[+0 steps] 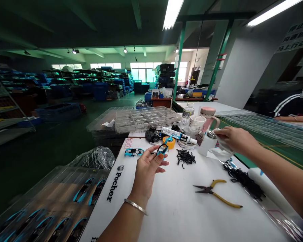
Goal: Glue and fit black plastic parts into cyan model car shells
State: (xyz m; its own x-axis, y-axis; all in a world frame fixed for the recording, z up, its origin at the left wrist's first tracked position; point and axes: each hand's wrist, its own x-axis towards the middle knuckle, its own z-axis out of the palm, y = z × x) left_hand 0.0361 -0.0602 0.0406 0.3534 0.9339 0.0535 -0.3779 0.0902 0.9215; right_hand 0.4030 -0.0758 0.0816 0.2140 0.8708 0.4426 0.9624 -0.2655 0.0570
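Observation:
My left hand (148,168) is raised over the white table (174,211) and pinches a small blue-and-black glasses frame (162,148) between thumb and fingers. A silver bangle circles that wrist. My right hand (233,138) reaches to the right and grips a white cloth or wipe (223,153) beside a small white bottle with a metal top (207,143). A pile of small black parts (185,157) lies between the two hands. Another blue frame (133,152) lies flat on the table left of my left hand.
Yellow-handled pliers (217,193) lie on the table in front. A glue tube (175,133), orange tape roll (169,143), cups and a water bottle (187,114) stand behind. Clear compartment trays (146,119) sit at the back; packaged frames (60,208) lie left. Another person's sleeve (288,104) is at right.

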